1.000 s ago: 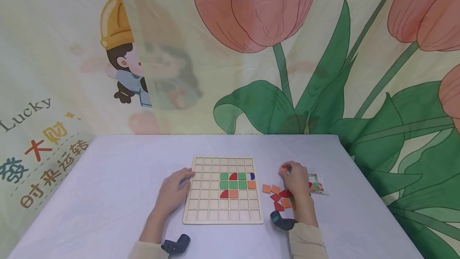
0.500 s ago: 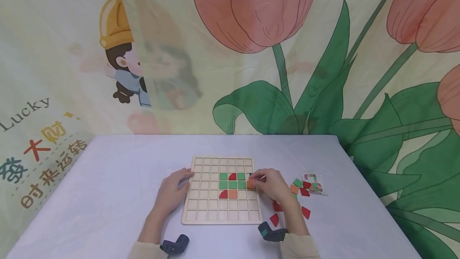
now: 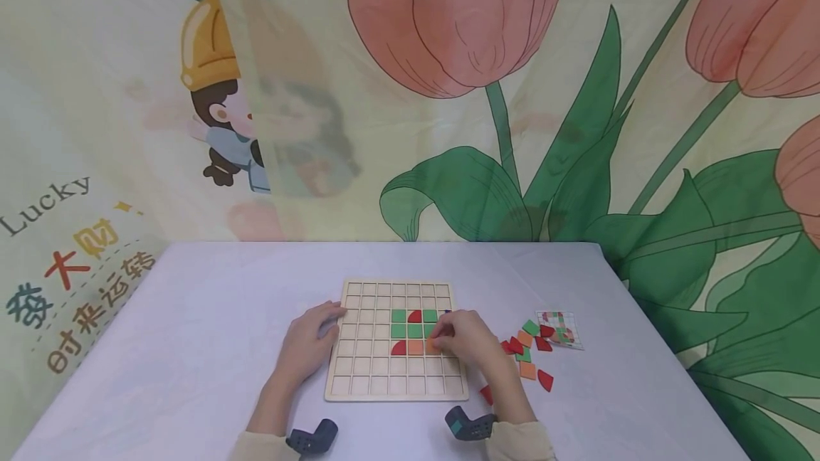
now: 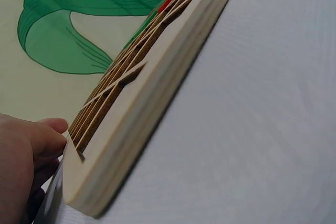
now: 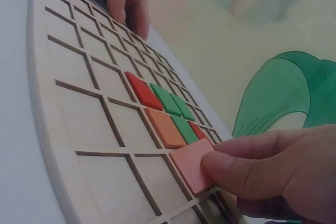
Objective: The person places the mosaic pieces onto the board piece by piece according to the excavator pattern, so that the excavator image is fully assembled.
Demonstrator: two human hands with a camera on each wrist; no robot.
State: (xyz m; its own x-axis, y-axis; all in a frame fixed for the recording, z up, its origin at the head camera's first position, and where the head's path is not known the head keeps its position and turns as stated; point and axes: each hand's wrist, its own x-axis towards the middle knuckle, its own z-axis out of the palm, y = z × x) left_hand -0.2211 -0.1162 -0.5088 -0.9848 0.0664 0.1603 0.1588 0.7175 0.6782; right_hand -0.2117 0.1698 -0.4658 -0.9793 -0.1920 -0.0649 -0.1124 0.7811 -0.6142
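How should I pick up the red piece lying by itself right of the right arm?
I'd pinch the red piece by its edges, thumb and finger coming down from above. It looks thin and lies flat on the table, so its rim is probably the best hold. No other piece touches it, leaving room around it.

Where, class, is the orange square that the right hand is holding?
In the head view, the held orange square is at the right half of the grid board, pinched in the right hand, just right of another orange square.
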